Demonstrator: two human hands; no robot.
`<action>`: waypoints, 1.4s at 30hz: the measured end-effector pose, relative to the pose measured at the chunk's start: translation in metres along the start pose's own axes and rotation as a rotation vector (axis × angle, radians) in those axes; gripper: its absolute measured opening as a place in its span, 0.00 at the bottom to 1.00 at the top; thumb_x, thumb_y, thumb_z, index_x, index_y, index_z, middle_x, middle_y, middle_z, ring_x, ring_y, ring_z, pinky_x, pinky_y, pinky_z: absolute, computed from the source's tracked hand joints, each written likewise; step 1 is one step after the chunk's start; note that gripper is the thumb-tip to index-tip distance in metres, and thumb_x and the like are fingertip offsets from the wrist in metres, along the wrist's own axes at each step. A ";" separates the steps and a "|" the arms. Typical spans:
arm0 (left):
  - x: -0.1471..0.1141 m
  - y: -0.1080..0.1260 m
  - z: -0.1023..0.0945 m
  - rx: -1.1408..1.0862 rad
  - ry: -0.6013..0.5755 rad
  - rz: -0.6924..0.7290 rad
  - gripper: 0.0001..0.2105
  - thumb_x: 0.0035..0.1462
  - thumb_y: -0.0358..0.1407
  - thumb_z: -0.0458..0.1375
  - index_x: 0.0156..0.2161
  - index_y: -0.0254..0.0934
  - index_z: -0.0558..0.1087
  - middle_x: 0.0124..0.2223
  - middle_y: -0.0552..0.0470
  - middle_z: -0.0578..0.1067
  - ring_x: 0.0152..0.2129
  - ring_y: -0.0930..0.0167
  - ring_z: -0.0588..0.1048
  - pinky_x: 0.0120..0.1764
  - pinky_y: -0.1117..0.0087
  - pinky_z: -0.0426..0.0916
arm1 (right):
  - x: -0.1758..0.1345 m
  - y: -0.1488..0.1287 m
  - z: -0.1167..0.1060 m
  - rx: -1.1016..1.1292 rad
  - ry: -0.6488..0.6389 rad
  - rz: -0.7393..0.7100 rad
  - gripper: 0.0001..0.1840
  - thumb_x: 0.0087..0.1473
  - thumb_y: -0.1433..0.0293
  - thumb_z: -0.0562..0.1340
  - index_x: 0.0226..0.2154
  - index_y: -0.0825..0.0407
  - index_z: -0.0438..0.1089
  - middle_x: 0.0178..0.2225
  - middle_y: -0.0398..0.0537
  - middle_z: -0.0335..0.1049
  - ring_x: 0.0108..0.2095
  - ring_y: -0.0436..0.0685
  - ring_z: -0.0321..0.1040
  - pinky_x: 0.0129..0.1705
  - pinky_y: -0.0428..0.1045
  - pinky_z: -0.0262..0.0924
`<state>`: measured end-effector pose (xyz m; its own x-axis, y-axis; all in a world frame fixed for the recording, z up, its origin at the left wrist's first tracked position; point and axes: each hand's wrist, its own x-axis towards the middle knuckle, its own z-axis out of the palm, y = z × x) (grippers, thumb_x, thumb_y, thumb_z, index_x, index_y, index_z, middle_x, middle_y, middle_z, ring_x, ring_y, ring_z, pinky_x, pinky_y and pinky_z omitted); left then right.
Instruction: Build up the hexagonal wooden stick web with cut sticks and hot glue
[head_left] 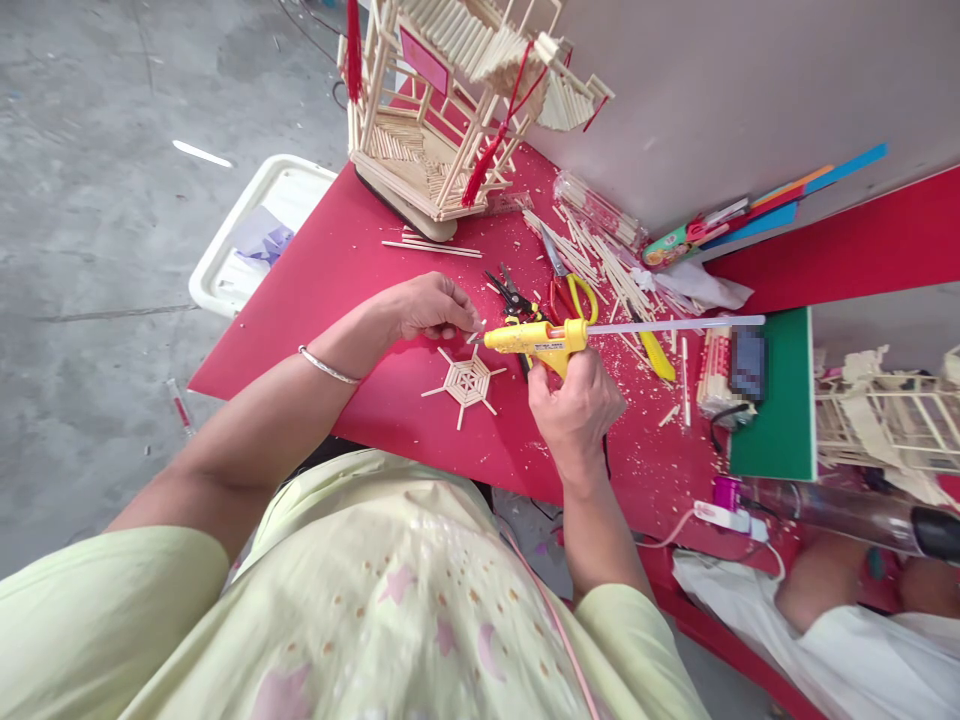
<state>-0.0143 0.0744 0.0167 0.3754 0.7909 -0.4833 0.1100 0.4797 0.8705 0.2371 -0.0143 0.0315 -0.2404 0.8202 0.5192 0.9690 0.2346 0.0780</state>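
My right hand (576,408) is wrapped round the handle of a yellow hot glue gun (534,340), its nozzle pointing left. A long translucent glue stick (675,325) sticks out of its back end. My left hand (439,308) pinches a small piece of wooden stick (478,328) right at the nozzle tip. Just below them on the red table lies a web-like hexagon of thin sticks (466,382) with spokes reaching past its edge. Behind the glue gun rest black-handled pliers (511,298) and scissors with red and yellow handles (577,295).
A stick-built pavilion model (435,150) with red tassels stands at the table's back. Loose sticks (607,255), a yellow cutter (656,350) and wood crumbs lie to the right. Beyond are a green board (780,420), a power strip (724,516) and another person's legs (825,590).
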 end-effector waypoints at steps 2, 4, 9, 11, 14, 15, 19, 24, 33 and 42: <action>0.000 0.000 0.000 0.004 0.004 -0.004 0.09 0.39 0.32 0.74 0.25 0.33 0.79 0.18 0.55 0.71 0.14 0.80 0.65 0.19 0.76 0.51 | 0.000 0.002 0.001 -0.004 0.004 0.025 0.12 0.62 0.62 0.60 0.41 0.54 0.69 0.32 0.52 0.71 0.32 0.60 0.70 0.34 0.53 0.61; 0.001 -0.001 0.000 0.009 -0.004 -0.002 0.08 0.39 0.31 0.74 0.25 0.33 0.79 0.19 0.55 0.72 0.15 0.79 0.65 0.19 0.76 0.52 | 0.000 0.005 0.001 -0.017 0.017 0.051 0.12 0.62 0.62 0.60 0.42 0.54 0.69 0.32 0.53 0.72 0.33 0.60 0.71 0.35 0.53 0.61; 0.004 -0.005 -0.002 0.020 -0.067 0.030 0.07 0.40 0.32 0.73 0.26 0.34 0.80 0.21 0.54 0.73 0.16 0.79 0.66 0.21 0.75 0.58 | 0.003 0.009 0.002 -0.037 0.027 0.073 0.15 0.63 0.62 0.60 0.46 0.56 0.69 0.35 0.56 0.73 0.36 0.63 0.73 0.36 0.54 0.62; 0.004 -0.005 -0.003 0.028 -0.080 0.042 0.07 0.41 0.33 0.73 0.26 0.35 0.80 0.21 0.54 0.73 0.16 0.78 0.66 0.22 0.75 0.60 | 0.004 0.008 0.002 -0.028 0.015 0.091 0.16 0.64 0.61 0.59 0.46 0.57 0.69 0.36 0.57 0.73 0.36 0.64 0.73 0.37 0.55 0.63; 0.002 -0.004 -0.002 0.067 -0.079 0.049 0.08 0.41 0.34 0.73 0.26 0.35 0.80 0.20 0.54 0.73 0.17 0.78 0.66 0.24 0.73 0.62 | 0.004 0.008 0.003 -0.027 -0.004 0.105 0.17 0.64 0.61 0.60 0.46 0.57 0.69 0.36 0.57 0.73 0.36 0.64 0.73 0.37 0.56 0.64; 0.001 -0.003 -0.002 0.085 -0.075 0.051 0.08 0.42 0.35 0.73 0.26 0.35 0.80 0.21 0.54 0.72 0.17 0.78 0.66 0.24 0.73 0.63 | 0.004 0.008 0.004 -0.035 -0.004 0.102 0.17 0.64 0.60 0.60 0.46 0.57 0.69 0.36 0.57 0.73 0.36 0.64 0.73 0.37 0.56 0.64; 0.001 -0.004 -0.001 0.124 -0.071 0.067 0.07 0.43 0.36 0.72 0.27 0.36 0.81 0.21 0.54 0.73 0.17 0.77 0.66 0.25 0.72 0.64 | 0.004 0.009 0.007 -0.059 0.012 0.083 0.16 0.64 0.60 0.59 0.46 0.56 0.69 0.35 0.56 0.73 0.35 0.64 0.73 0.36 0.55 0.64; 0.002 -0.005 -0.003 0.150 -0.080 0.099 0.06 0.45 0.35 0.71 0.28 0.35 0.82 0.21 0.53 0.73 0.17 0.78 0.66 0.24 0.73 0.63 | 0.005 0.009 0.006 -0.052 0.013 0.076 0.15 0.64 0.61 0.59 0.45 0.55 0.69 0.35 0.55 0.72 0.34 0.62 0.71 0.35 0.54 0.62; -0.001 -0.002 0.001 0.438 -0.032 0.120 0.02 0.42 0.31 0.66 0.23 0.35 0.80 0.20 0.52 0.75 0.18 0.73 0.72 0.25 0.74 0.64 | 0.007 0.003 -0.004 -0.107 -0.112 -0.118 0.11 0.64 0.67 0.58 0.44 0.55 0.70 0.34 0.53 0.72 0.33 0.59 0.68 0.35 0.53 0.57; -0.007 0.004 0.010 0.748 0.020 0.102 0.05 0.43 0.29 0.60 0.22 0.35 0.79 0.21 0.52 0.78 0.23 0.71 0.76 0.28 0.76 0.65 | 0.019 -0.006 -0.014 -0.143 -0.193 -0.242 0.13 0.65 0.68 0.56 0.47 0.56 0.71 0.36 0.53 0.72 0.35 0.60 0.66 0.37 0.53 0.52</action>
<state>-0.0072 0.0672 0.0243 0.4012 0.8279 -0.3919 0.6737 0.0232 0.7387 0.2279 -0.0073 0.0526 -0.4577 0.8363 0.3018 0.8774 0.3700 0.3053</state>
